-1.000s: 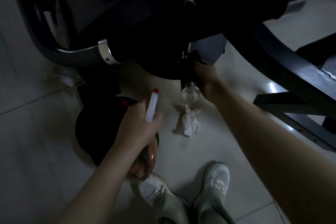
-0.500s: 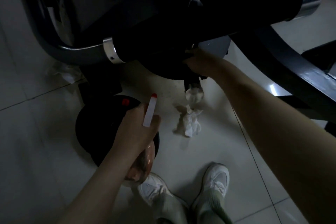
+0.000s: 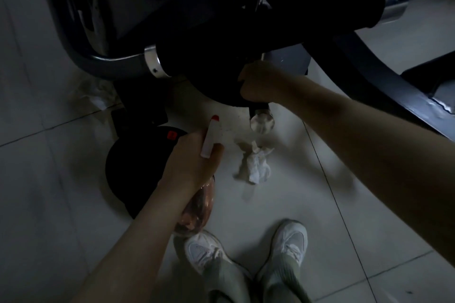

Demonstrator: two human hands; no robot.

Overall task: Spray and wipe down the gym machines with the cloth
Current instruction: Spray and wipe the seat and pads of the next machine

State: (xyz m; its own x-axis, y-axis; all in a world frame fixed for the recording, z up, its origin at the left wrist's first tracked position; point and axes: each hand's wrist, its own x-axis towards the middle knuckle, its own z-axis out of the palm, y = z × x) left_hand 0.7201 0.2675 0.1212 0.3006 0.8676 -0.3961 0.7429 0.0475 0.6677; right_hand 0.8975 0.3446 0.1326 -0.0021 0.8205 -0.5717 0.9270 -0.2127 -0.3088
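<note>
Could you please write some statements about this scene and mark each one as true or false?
1. The left hand holds the clear amber spray bottle with a white, red-tipped nozzle. True.
2. The crumpled white cloth is in the right hand. False: it lies on the pale tiled floor; the right hand grips the dark machine handle with a chrome end.
3. A round black disc with a red label lies on the floor. True.
4. The person wears black shoes. False: the sneakers are white.

No legible text; red label on black weight plate unreadable.
</note>
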